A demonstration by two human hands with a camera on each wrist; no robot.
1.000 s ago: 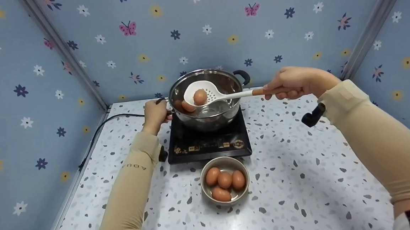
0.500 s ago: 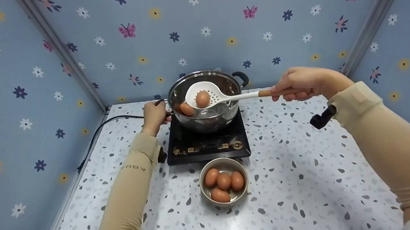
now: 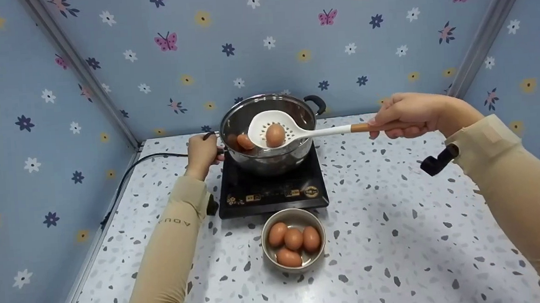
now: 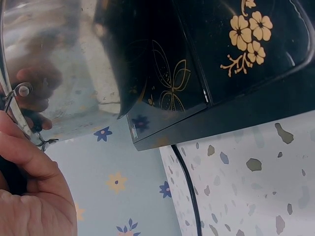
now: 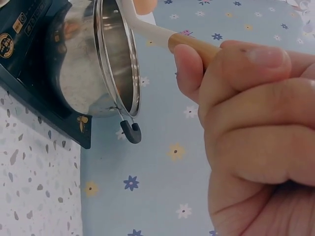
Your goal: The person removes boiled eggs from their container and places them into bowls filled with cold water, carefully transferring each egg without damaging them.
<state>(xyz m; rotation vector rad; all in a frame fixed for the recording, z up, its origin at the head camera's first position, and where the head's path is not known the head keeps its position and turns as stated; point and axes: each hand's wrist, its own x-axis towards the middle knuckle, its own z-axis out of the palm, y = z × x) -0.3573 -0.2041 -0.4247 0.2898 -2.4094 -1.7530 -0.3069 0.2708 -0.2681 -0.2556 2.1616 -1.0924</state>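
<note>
My right hand (image 3: 403, 115) grips the wooden handle of a white slotted spoon (image 3: 270, 118), whose bowl carries one brown egg (image 3: 275, 135) over the steel pot (image 3: 270, 163). Inside the pot, another egg (image 3: 245, 142) shows at the left, partly behind the spoon. My left hand (image 3: 202, 152) holds the pot's left black handle; in the left wrist view the fingers (image 4: 29, 155) curl round it, hiding most of it. The right wrist view shows my fingers (image 5: 261, 110) wrapped round the wooden handle (image 5: 194, 48), beyond the pot's rim.
Under the pot sits a black induction cooktop (image 3: 273, 203), its cord (image 3: 133, 171) running off to the left. In front of it a small metal bowl (image 3: 322, 253) holds several brown eggs (image 3: 293, 239). Flower-patterned walls (image 3: 263, 39) enclose the speckled table (image 3: 379, 257) at the back and sides.
My right hand has drawn the slotted spoon, with the egg in it, to the right and slightly toward me. The egg in the pot shows more separately. My left hand stays on the handle.
</note>
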